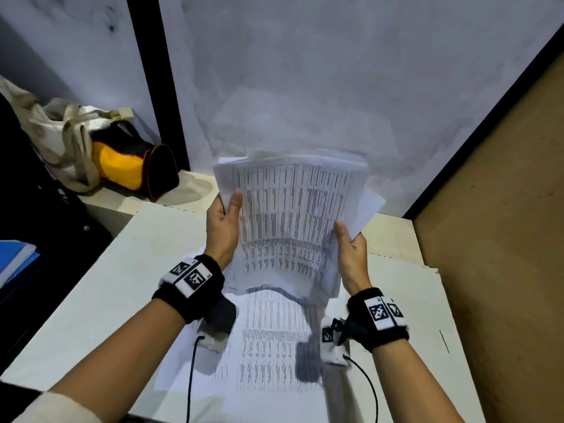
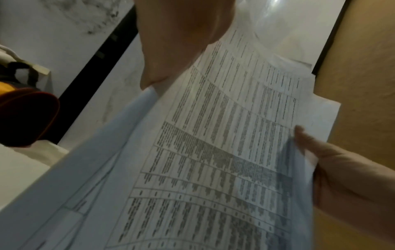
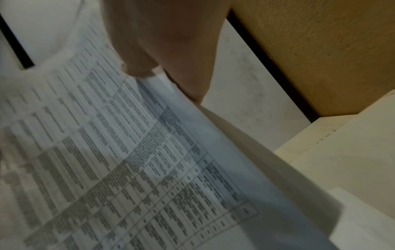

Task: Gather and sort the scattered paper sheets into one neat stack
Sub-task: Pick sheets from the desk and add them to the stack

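Note:
A bundle of printed sheets [image 1: 293, 215] with dense tables is held upright above the white table [image 1: 122, 270], its edges uneven at the top and right. My left hand [image 1: 224, 218] grips its left edge, thumb on the front page. My right hand [image 1: 349, 242] grips the right edge the same way. Another printed sheet [image 1: 271, 340] lies flat on the table under my wrists. The left wrist view shows the bundle [image 2: 213, 152] with my left thumb [image 2: 177, 42] on it and my right hand [image 2: 342, 177] across. In the right wrist view my right thumb [image 3: 149, 42] presses on the bundle [image 3: 128, 152].
A yellow and black bag [image 1: 131, 166] and a cloth tote [image 1: 58, 132] sit at the back left. A blue folder [image 1: 15, 261] lies at the far left. A brown wall [image 1: 494, 239] borders the table on the right; a grey wall [image 1: 305, 71] stands behind.

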A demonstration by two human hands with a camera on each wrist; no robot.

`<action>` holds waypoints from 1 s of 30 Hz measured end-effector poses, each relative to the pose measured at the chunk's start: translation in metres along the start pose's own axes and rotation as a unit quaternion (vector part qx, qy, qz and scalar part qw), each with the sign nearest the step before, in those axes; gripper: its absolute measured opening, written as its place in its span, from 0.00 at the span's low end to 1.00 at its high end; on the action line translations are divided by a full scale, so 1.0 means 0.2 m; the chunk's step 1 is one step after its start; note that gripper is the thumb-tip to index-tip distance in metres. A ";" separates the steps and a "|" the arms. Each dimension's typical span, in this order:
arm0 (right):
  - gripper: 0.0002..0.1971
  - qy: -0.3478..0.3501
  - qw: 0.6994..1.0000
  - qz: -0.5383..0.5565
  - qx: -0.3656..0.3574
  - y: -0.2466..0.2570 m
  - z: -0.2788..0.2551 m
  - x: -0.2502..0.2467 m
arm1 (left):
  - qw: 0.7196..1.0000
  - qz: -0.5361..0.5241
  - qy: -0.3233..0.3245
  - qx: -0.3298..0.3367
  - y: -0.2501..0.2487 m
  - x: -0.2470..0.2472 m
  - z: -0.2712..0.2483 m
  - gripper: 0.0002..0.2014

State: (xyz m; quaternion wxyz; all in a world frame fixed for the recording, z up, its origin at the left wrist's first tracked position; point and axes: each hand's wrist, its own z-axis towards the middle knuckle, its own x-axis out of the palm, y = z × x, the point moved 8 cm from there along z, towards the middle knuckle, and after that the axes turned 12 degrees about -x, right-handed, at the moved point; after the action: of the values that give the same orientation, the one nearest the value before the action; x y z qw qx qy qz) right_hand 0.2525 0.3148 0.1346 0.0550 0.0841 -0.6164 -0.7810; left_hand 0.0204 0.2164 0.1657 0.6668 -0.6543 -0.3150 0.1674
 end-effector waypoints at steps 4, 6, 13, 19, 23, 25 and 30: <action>0.33 -0.011 0.997 0.057 -0.057 0.06 -0.01 -0.03 | 0.999 0.010 0.048 -0.005 0.02 0.02 -0.06 0.22; 0.36 -0.019 0.995 0.069 -0.074 0.09 0.01 -0.03 | 0.997 0.037 0.061 -0.005 0.02 0.05 -0.07 0.20; 0.49 -0.065 0.985 0.124 -0.098 0.18 0.06 -0.04 | 0.997 0.031 0.067 0.000 0.03 0.02 -0.08 0.25; 0.45 -0.126 0.983 0.122 -0.051 0.11 -0.02 -0.01 | 0.998 0.049 0.025 0.039 0.02 0.04 -0.09 0.13; 0.14 -0.075 0.994 0.065 -0.037 0.08 0.01 0.00 | 0.997 0.046 0.004 0.059 -0.02 0.03 -0.08 0.12; 0.07 -0.038 0.999 0.013 -0.023 0.04 0.02 0.00 | 0.997 0.044 0.009 0.064 -0.03 0.03 -0.07 0.11; 0.09 -0.032 0.999 0.009 -0.037 0.09 -0.01 -0.05 | 0.992 0.086 0.092 -0.021 0.03 0.01 -0.04 0.08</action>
State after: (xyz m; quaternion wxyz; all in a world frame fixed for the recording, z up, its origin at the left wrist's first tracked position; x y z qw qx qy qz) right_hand 0.2617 0.3105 0.1517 0.0453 0.0510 -0.5892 -0.8051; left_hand 0.0279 0.2107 0.1612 0.6624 -0.7053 -0.1979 0.1568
